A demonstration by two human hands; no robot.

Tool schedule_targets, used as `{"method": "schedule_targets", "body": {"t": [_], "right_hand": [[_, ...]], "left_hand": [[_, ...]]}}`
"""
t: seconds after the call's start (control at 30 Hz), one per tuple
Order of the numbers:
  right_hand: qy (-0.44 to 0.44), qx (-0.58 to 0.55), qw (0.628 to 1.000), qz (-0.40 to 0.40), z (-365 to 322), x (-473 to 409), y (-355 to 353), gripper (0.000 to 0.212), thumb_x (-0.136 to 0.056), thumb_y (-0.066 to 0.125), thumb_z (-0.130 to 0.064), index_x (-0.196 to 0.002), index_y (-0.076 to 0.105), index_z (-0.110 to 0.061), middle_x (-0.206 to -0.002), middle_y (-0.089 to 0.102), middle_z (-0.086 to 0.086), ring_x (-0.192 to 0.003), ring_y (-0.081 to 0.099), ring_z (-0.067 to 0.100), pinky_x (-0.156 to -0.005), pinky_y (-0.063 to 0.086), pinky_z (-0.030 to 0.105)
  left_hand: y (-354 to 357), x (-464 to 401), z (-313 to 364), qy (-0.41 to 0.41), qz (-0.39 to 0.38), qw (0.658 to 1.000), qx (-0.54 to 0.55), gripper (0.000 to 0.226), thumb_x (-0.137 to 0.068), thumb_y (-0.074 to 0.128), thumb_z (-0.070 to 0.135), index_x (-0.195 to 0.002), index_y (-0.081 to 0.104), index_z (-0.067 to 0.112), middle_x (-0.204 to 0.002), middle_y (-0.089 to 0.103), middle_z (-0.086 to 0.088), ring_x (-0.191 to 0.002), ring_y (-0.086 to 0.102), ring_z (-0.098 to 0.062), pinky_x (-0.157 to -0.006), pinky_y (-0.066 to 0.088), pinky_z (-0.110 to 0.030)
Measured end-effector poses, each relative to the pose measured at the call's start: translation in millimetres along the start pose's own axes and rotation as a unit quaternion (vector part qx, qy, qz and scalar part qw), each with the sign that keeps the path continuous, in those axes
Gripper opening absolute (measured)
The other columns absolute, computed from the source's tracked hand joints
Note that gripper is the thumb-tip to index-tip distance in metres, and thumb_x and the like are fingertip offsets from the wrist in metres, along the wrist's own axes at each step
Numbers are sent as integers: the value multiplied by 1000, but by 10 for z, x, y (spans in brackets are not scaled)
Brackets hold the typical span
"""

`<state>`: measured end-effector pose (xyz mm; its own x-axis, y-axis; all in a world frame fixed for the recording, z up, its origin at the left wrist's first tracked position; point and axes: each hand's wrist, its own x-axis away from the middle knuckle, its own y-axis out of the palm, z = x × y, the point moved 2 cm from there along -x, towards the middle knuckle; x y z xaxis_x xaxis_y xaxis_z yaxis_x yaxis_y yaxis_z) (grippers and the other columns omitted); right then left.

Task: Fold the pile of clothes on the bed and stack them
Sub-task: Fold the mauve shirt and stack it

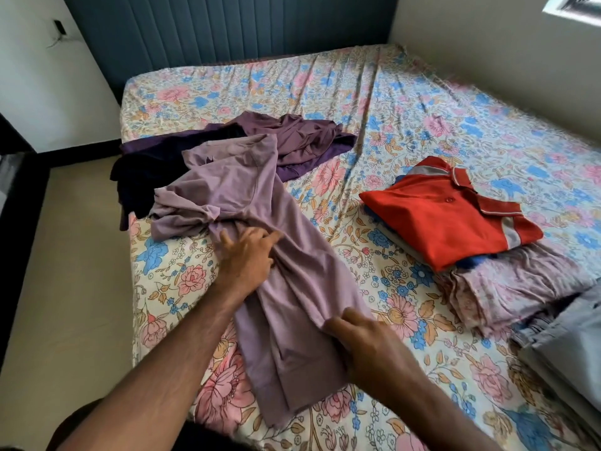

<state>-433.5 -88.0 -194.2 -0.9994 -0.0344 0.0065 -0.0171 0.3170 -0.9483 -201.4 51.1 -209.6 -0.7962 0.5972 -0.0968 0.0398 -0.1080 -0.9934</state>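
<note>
A light mauve shirt (pixel 260 203) lies stretched along the near left part of the floral bed (pixel 406 102), its body folded into a long strip. My left hand (pixel 247 255) grips a bunched fold near the shirt's middle. My right hand (pixel 364 343) holds the right edge near the hem. Behind the shirt sits a loose pile of purple and dark clothes (pixel 227 138). To the right a folded red polo shirt (pixel 455 213) tops a stack of folded clothes (pixel 507 288).
Grey folded fabric (pixel 572 336) lies at the bed's right edge. A padded blue headboard (pixel 227 27) backs the bed, and bare floor (pixel 74 255) runs along its left side. A wall closes the right side.
</note>
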Motion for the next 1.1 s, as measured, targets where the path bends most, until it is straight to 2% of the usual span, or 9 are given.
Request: {"method": "schedule_targets", "body": {"t": [0.1, 0.17, 0.3, 0.4, 0.6, 0.7, 0.8, 0.9, 1.1], "right_hand": [[-2, -4, 1000, -31, -78, 5, 191, 48, -94, 66, -24, -136, 47, -38, -121, 47, -10, -100, 59, 15, -80, 59, 46], [-37, 0, 999, -20, -66, 83, 192, 57, -92, 66, -25, -141, 38, -38, -128, 45, -11, -109, 55, 13, -86, 56, 45], [-6, 35, 999, 12, 220, 383, 180, 77, -81, 72, -45, -147, 34, -35, -143, 47, -7, -122, 50, 16, -100, 46, 42], [18, -5, 999, 42, 482, 620, 271, 75, -70, 76, -35, -138, 45, -32, -143, 48, -5, -130, 46, 20, -103, 43, 45], [113, -137, 978, 110, 710, 659, 391, 68, -78, 60, -30, -144, 43, -25, -149, 43, 0, -132, 43, 16, -112, 39, 46], [99, -146, 980, 96, 700, 578, 339, 65, -78, 61, -16, -141, 48, -28, -130, 55, -11, -118, 49, 14, -106, 43, 49], [55, -193, 974, 108, 640, 523, 316, 53, -81, 60, -13, -131, 58, -29, -122, 57, -21, -113, 56, 8, -103, 48, 47], [45, -204, 964, 163, 642, 504, 432, 46, -81, 61, -2, -122, 64, -24, -114, 69, -4, -103, 64, 13, -89, 57, 45], [82, -199, 956, 199, 602, 536, 435, 40, -86, 70, -6, -121, 64, -24, -106, 68, -2, -88, 64, 13, -72, 54, 29]], "left_hand": [[56, 116, 30, 91, 16, 995, 34, 36, -88, 72, 29, -123, 68, 33, -127, 60, 6, -130, 48, -18, -107, 23, -64], [67, 215, 53, 133, 26, 990, 41, 25, -85, 75, 27, -110, 75, 30, -120, 62, 5, -125, 51, -19, -103, 27, -62], [81, 399, 171, 165, 54, 983, 58, 36, -72, 84, 19, -106, 73, 27, -114, 65, 0, -116, 58, -24, -94, 38, -62], [127, 602, 300, 151, 70, 981, 102, 39, -75, 80, 20, -112, 71, 26, -114, 64, 1, -115, 58, -24, -95, 39, -56], [452, 1455, 457, -35, 103, 968, 227, 40, -94, 48, 44, -127, 61, 26, -134, 53, -3, -122, 47, -20, -99, 41, -45], [522, 1869, 493, -143, 136, 948, 252, 40, -95, 60, 43, -127, 60, 19, -139, 47, -11, -124, 41, -26, -91, 45, -40], [379, 2010, 448, -237, 161, 902, 322, 33, -90, 71, 39, -104, 57, 13, -97, 62, -10, -91, 60, -27, -62, 47, -28], [218, 2109, 524, -313, 91, 889, 321, 38, -88, 72, 47, -83, 52, 16, -68, 61, 2, -59, 60, -15, -48, 35, -22], [208, 2261, 769, -378, 12, 818, 433, 22, -89, 74, 32, -80, 65, 15, -74, 70, 0, -71, 68, -18, -64, 54, -32]]}}
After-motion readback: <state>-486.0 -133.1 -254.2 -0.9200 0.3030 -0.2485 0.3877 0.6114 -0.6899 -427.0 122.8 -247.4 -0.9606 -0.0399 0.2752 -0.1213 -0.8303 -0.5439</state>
